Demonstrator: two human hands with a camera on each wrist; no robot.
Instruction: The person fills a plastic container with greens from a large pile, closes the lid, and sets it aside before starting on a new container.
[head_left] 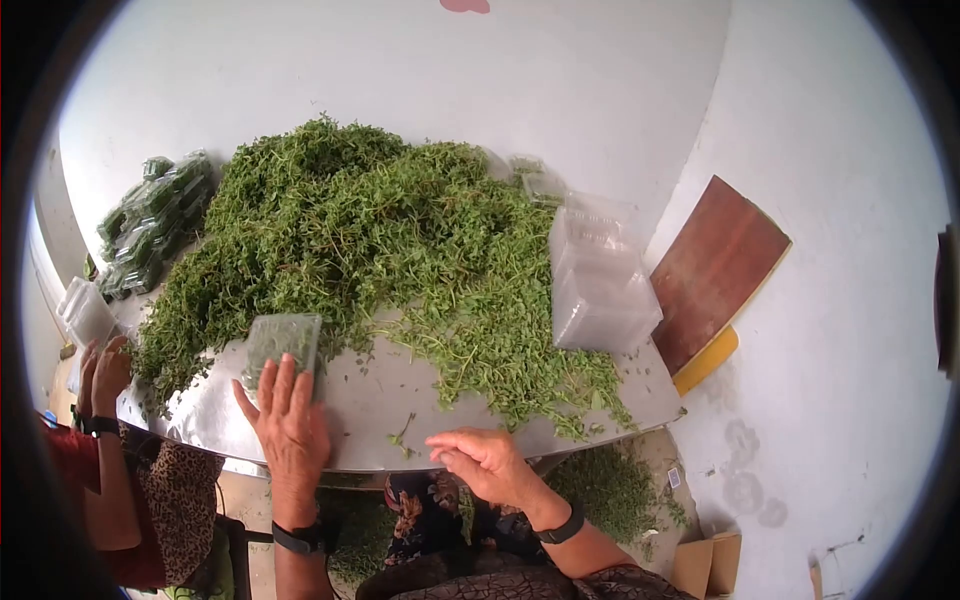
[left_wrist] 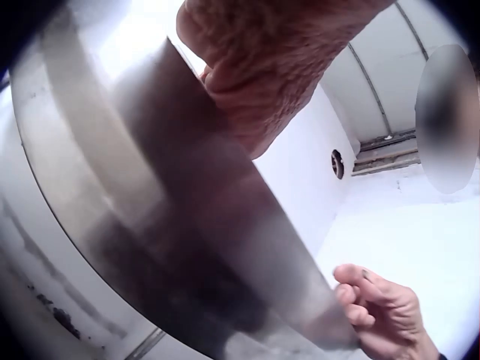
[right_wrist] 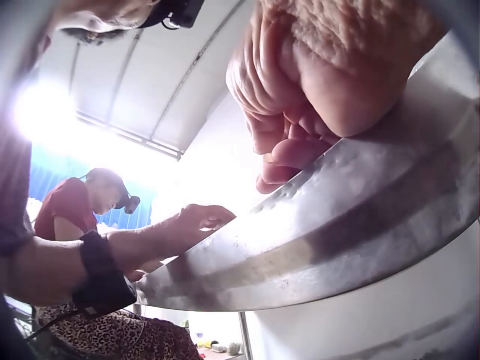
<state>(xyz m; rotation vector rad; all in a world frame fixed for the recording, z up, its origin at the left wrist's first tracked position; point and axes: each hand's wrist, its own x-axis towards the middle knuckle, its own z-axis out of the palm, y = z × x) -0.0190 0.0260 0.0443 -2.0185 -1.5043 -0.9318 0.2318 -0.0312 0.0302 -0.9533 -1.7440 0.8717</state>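
My left hand point(head_left: 288, 425) lies with its fingers straight over the near end of a clear plastic box point(head_left: 300, 330) packed with green leaves. The box rests on the metal table point(head_left: 370, 420), in front of a large heap of leafy green stems point(head_left: 380, 230). Near the table's front edge is my right hand point(head_left: 484, 464), its fingers loosely bent and nothing held in them. A small loose sprig point(head_left: 402, 436) lies just to its left. In the left wrist view the table's edge hides part of my right hand point(left_wrist: 386, 311); the box is out of sight there.
At the right stands a stack of clear plastic boxes point(head_left: 600, 285), beside a leaning brown board point(head_left: 720, 270). Filled packs point(head_left: 155, 225) are piled at the back left. Another person's hands point(head_left: 105, 375) are at the left edge, near more clear containers point(head_left: 86, 312).
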